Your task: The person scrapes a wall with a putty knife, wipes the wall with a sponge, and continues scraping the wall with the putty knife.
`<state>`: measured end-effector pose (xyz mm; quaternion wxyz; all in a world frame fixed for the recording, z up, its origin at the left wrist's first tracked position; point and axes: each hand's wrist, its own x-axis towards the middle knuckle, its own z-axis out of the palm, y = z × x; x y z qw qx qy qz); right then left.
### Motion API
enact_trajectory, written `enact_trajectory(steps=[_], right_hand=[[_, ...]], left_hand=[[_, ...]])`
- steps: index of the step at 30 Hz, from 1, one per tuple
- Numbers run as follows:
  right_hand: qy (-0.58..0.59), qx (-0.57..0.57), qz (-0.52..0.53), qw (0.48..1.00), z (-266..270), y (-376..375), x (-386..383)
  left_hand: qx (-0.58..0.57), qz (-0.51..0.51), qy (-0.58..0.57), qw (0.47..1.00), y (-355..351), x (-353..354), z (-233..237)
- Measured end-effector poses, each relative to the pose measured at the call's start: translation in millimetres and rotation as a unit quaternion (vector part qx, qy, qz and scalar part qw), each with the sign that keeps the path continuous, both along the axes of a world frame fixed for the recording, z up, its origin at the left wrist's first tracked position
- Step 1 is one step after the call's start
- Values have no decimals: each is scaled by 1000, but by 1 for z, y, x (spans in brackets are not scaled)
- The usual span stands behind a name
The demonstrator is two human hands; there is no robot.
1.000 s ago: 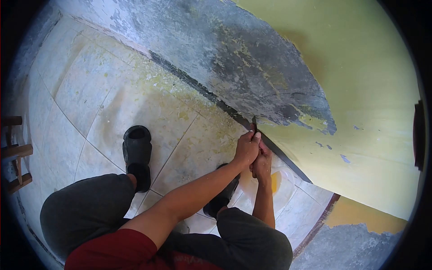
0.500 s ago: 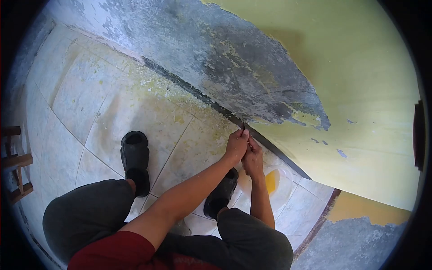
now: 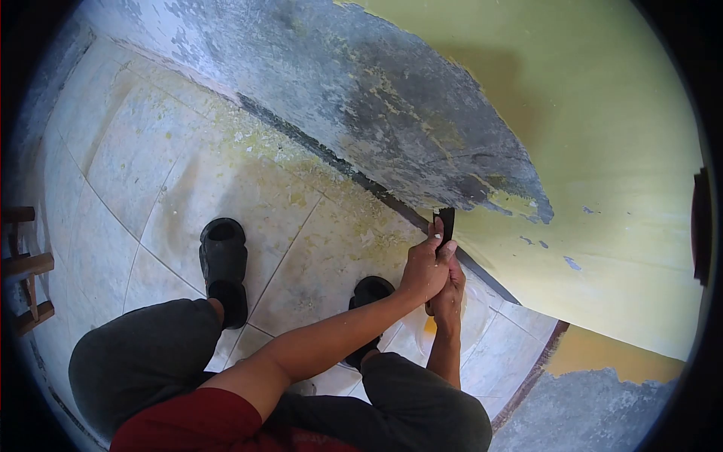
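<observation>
A paint scraper (image 3: 445, 228) with a dark, flat blade meets the wall (image 3: 444, 143) low down, at the lower edge of a bare grey patch. My left hand (image 3: 428, 270) is closed on it near the blade, with a finger laid along the blade. Behind it, my right hand (image 3: 448, 297) is wrapped around the handle, which is mostly hidden. Yellow-green paint (image 3: 595, 151) covers the wall right of the patch. Beneath my right hand, a pale round container (image 3: 474, 320) with something yellow inside is partly covered.
Paint flakes (image 3: 263, 143) lie scattered over the tiled floor (image 3: 113, 173) along the wall base. A dark strip (image 3: 392, 202) runs along that base. Two black clogs (image 3: 224, 260) are on my feet. Wooden furniture legs (image 3: 26, 264) stand at the left edge.
Both hands and the scraper have moved right along the wall base. The blade now shows its broad face, where before only a thin edge was visible. The container is more covered.
</observation>
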<state>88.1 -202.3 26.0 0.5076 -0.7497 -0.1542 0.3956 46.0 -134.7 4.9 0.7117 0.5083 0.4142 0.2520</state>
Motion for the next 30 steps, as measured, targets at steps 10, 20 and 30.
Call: enact_trajectory(steps=[10, 20, 30], right_hand=[[13, 84, 39, 996, -17, 7, 9], [-76, 57, 39, 995, -27, 13, -1], [27, 53, -37, 998, -10, -5, 7]], left_hand=[[-19, -5, 18, 1000, 3, 5, -3], [7, 54, 34, 998, 11, -9, -8], [115, 57, -31, 991, -9, 7, -18]])
